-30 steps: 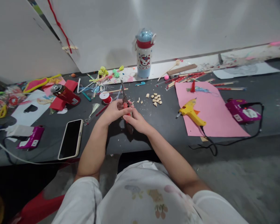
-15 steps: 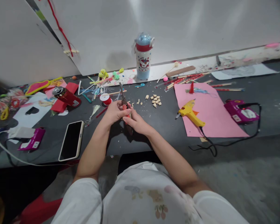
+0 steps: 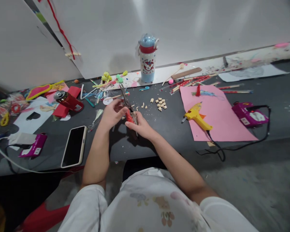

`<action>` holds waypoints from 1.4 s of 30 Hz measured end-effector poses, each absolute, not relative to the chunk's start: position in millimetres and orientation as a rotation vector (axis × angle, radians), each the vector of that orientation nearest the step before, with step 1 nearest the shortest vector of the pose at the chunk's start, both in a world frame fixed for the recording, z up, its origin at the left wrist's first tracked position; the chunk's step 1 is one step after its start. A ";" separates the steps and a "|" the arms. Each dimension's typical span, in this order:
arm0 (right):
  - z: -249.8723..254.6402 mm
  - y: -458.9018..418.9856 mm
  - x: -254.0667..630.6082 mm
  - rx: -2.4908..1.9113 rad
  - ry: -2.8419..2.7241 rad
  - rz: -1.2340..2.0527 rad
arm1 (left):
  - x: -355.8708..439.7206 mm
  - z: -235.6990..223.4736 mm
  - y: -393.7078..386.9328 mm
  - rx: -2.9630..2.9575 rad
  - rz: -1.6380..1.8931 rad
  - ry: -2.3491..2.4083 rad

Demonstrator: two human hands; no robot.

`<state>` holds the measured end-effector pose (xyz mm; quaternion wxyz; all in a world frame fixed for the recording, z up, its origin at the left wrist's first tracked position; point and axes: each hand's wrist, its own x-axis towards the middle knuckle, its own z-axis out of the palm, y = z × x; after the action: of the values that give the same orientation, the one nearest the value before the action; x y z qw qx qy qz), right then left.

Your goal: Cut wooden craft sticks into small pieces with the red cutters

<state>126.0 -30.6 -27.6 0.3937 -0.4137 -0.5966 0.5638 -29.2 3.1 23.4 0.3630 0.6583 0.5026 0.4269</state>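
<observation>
Parting slightly over the red-handled pliers (image 3: 130,116), my left hand (image 3: 113,113) and right hand (image 3: 143,125), which I follow from a distance, no longer meet at the thumbs as they did half a second earlier. The left thumb has backed off, more of the red grip is exposed, and the metal tip leans further to the left. The pliers are in front of the torso, over the near part of the dark counter (image 3: 170,132), and seem to be borne chiefly by my right hand, whose fingers wrap the handles with the thumb laid along the red grip. The left fingers are curled, with a gap between them and the thumb; I cannot tell whether their tips touch the tool or pinch something small. I judge this a loosening of the two-handed grip, a readjustment rather than a firm squeeze. Just beyond the left hand lies a thin pale stick (image 3: 116,96), near a spool (image 3: 106,101) whose red body, visible before, is now hidden by that hand. To the right of the pliers, short pale pieces (image 3: 162,104) lie clustered, with crumbs scattered between; the cluster appears unaltered, so I judge that none has been added.
</observation>
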 end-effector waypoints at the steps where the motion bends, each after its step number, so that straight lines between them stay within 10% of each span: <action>1: -27.1 -30.8 126.5 -1.055 -1.513 1.425 | -32.3 24.7 2.1 1.747 1.179 1.361; 7: -41.0 -21.5 122.3 -1.045 -1.426 1.446 | -42.9 29.5 -2.5 2.323 1.589 1.811; 42: -32.1 -32.7 127.8 -1.082 -1.704 1.295 | -55.9 26.0 2.4 2.523 1.097 1.642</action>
<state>127.8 -32.7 -32.1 0.3633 -0.4204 -0.6620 0.5031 -55.9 2.4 26.0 -0.0313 0.7871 0.5123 0.3422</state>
